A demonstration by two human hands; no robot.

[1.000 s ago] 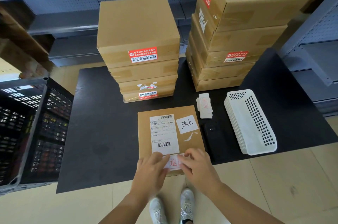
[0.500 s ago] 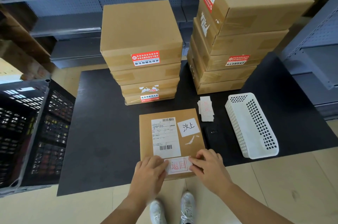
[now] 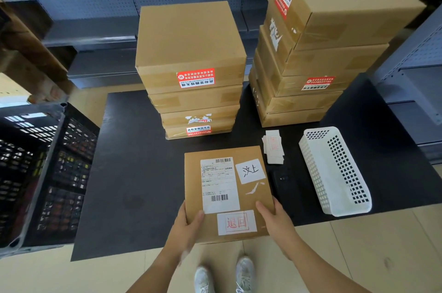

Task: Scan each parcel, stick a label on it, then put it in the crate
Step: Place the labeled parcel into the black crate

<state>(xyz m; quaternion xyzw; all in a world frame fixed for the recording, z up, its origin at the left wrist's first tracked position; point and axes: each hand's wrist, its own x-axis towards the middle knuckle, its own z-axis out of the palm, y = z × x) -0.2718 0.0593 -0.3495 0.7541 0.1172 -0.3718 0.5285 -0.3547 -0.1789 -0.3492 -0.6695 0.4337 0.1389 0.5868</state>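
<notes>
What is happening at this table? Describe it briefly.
A person grips a flat cardboard parcel by its near corners, left hand on one side, right hand on the other. A red-stamped label is stuck on its top. The black crate stands to the left; two stacks of parcels wait behind.

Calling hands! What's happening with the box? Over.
Left hand and right hand grip parcel sides. Stamped label stuck on. Nothing blocking way to crate.

Shows a left hand (image 3: 184, 228) and a right hand (image 3: 277, 223), both bare, on forearms bare down to the bottom edge. Wears pale grey-white sneakers (image 3: 244, 273) below and between the hands, with laces visible on the one nearer the right hand. Blurs slightly at the left wrist.
</notes>
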